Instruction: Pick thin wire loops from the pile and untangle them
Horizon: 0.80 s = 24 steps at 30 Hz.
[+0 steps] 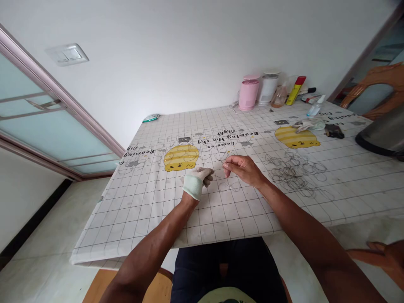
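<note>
My left hand [203, 176] wears a pale glove with a light green cuff and is closed over the middle of the table; what its fingers pinch is too small to make out. Bare and a little to the right, my right hand [238, 167] has thumb and fingertips pressed together, on something I cannot make out. A gap separates the two hands. Faint thin loops [229, 186] lie on the cloth below and between them. Right of my right hand spreads a tangled pile of thin dark wire-like loops [292, 172].
The checked tablecloth [142, 210] has yellow printed figures. Along the back stand a pink canister [248, 93], a white canister [268, 89], bottles and a yellow-red can [296, 90]. A cloth [309, 125], a dark object [333, 131] and a metal vessel [383, 132] are at the right.
</note>
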Available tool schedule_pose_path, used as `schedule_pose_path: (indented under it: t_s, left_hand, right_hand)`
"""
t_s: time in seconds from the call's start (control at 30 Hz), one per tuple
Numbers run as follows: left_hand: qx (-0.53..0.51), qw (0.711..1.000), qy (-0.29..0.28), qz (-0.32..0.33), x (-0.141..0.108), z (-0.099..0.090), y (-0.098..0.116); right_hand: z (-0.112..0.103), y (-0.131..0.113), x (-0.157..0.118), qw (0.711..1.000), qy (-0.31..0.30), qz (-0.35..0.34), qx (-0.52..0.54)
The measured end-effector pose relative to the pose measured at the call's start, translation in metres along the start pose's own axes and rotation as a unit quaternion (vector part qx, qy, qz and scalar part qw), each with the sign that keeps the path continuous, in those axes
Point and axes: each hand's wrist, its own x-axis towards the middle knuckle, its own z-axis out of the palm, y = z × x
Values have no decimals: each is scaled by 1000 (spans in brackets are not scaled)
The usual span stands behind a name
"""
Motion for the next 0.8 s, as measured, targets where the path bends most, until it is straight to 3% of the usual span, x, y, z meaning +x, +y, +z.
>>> schedule_pose_path:
  t_s: [0.13, 0.33, 0.5, 0.6, 0.8]
  left_hand:
    - [4, 999, -32, -21, 5, -3, -1]
    - [-40, 999, 13, 21, 11, -10, -4]
    - [3, 999, 14, 36, 9, -9, -4]
    - [14, 998, -6, 57, 8, -5, -4]
    - [1, 998, -49, 40, 13, -1, -8]
  right_hand:
    - [-4, 0, 0, 999, 21, -9, -43]
    - [-5, 5, -1, 1000, -13, 8, 5]
    - [-6, 10, 1, 994, -53, 28, 92]
    - [-7, 13, 3, 990, -31, 38, 135]
    - [-5, 12, 5, 997, 33, 8, 69]
